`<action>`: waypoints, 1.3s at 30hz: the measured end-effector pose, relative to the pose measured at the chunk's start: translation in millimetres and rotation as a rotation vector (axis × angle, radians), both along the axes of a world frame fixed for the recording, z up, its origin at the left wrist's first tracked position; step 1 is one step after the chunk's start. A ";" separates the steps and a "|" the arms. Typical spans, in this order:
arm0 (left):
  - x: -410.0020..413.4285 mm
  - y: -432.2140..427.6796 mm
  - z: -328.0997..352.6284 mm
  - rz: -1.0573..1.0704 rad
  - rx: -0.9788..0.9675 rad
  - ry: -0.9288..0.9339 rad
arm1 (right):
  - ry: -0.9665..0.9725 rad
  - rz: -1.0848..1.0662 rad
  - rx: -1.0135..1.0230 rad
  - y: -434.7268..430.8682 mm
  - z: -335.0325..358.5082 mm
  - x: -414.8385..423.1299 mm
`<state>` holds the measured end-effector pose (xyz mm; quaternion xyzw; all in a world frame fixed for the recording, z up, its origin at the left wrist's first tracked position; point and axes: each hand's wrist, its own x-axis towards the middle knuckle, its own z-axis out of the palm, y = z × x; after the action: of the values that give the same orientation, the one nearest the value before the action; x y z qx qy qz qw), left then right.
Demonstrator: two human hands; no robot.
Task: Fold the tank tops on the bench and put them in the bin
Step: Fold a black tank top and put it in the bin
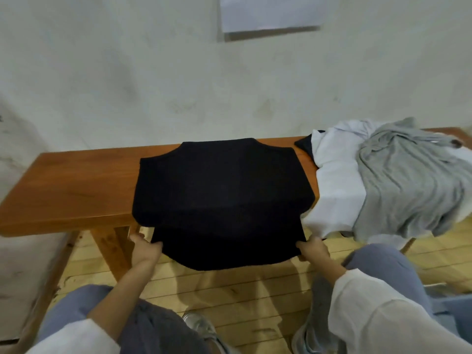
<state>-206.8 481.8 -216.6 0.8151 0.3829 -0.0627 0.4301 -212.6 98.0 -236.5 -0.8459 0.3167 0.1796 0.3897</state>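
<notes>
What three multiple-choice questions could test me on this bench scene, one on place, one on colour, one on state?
1. Where on the wooden bench is the garment pile? A left end; B right end; C underneath.
2. The held tank top is: A black; B red; C striped.
3. The left hand and right hand: A grip the tank top's hanging part; B rest on knees; C lie flat.
Answers: B, the pile covers the right end; A, the fabric is black; A, both pinch its lower corners.

One bench point(76, 180), two hands point(144, 250) point(313, 249), four tank tops point(219, 185) point(304, 146) point(337, 175) point(403, 180).
</notes>
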 end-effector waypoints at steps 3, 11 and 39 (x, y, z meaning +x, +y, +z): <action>4.1 -7.2 32.3 -0.165 -0.004 -0.090 | -0.212 -0.030 0.008 10.6 35.3 -7.7; -9.5 -11.2 90.9 -0.658 -0.161 -0.122 | -0.560 0.158 0.092 19.4 107.8 -4.0; 38.4 17.8 142.2 0.071 0.183 -0.896 | -0.912 -0.146 -0.122 -11.4 150.0 60.7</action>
<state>-168.4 499.6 -74.4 0.7828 0.1910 0.3448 0.4815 -152.0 86.6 -86.4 -0.8354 0.1818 -0.2576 0.4502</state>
